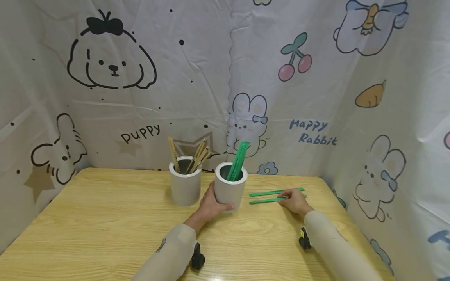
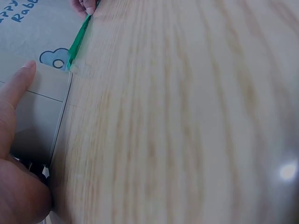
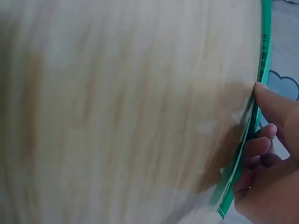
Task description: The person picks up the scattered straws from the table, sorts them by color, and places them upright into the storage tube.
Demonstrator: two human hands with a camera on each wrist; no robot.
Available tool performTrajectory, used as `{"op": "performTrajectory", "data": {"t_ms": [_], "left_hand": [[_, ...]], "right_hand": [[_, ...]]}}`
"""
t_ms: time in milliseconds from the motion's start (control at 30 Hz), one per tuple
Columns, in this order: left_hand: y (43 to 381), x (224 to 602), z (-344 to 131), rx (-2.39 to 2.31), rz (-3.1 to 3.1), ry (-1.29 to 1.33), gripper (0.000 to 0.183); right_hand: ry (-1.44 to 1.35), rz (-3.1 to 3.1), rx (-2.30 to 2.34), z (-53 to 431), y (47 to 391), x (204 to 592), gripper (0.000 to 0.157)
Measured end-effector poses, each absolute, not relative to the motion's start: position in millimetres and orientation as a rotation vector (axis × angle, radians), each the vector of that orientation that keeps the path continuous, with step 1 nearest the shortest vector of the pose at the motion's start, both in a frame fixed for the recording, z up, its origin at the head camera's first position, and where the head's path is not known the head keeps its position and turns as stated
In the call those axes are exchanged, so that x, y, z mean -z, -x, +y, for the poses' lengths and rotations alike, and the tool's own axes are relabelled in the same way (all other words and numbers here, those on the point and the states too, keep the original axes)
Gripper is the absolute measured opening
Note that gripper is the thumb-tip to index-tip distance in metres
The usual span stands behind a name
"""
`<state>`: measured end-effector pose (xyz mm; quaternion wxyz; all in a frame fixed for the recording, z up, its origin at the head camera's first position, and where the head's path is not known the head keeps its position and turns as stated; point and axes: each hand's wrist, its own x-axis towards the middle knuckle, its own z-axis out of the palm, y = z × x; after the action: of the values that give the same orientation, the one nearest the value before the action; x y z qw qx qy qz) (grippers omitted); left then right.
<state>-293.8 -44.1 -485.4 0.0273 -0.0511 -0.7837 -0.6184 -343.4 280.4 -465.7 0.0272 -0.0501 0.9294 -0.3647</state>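
My left hand grips the lower side of a light grey cylindrical holder with a white rim, thumb across its front. Several long green wrapped sticks lean inside it. In the left wrist view, the thumb lies against the holder's wall. To the right, my right hand pinches the nearer of two slim green wrapped sticks at the table. Dark print runs along a green wrapper in the right wrist view. The farther green stick lies just behind, nearly parallel.
A matching holder with several tan sticks stands just left of the gripped one. All stand on a wood-grain table. A printed cloth hangs behind the table and along its sides.
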Motion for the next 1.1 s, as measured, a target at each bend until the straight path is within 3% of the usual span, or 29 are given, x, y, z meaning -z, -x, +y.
{"op": "performTrajectory", "data": {"t_ms": [233, 367, 433, 567, 700, 933, 1100], "left_hand": [[293, 486, -42, 1.920, -2.440, 0.143, 0.110], [294, 485, -41, 1.912, -2.454, 0.119, 0.111], [294, 485, -42, 1.900, -2.458, 0.116, 0.111], [295, 483, -43, 1.887, -2.461, 0.128, 0.112], [294, 482, -45, 1.882, -2.458, 0.134, 0.110], [292, 480, -45, 1.898, -2.448, 0.144, 0.110], [292, 482, -44, 1.913, -2.433, 0.149, 0.109]], "right_hand": [[0.331, 2.871, 1.163, 286, 337, 444, 0.016], [0.315, 2.824, 1.380, 278, 334, 404, 0.028], [0.280, 2.740, 1.556, 271, 332, 380, 0.027], [0.255, 2.236, 2.128, 246, 329, 336, 0.011], [0.325, 1.656, 2.471, 211, 321, 306, 0.020], [0.417, 1.447, 2.532, 158, 311, 302, 0.030], [0.382, 1.489, 2.424, 139, 315, 319, 0.023]]}}
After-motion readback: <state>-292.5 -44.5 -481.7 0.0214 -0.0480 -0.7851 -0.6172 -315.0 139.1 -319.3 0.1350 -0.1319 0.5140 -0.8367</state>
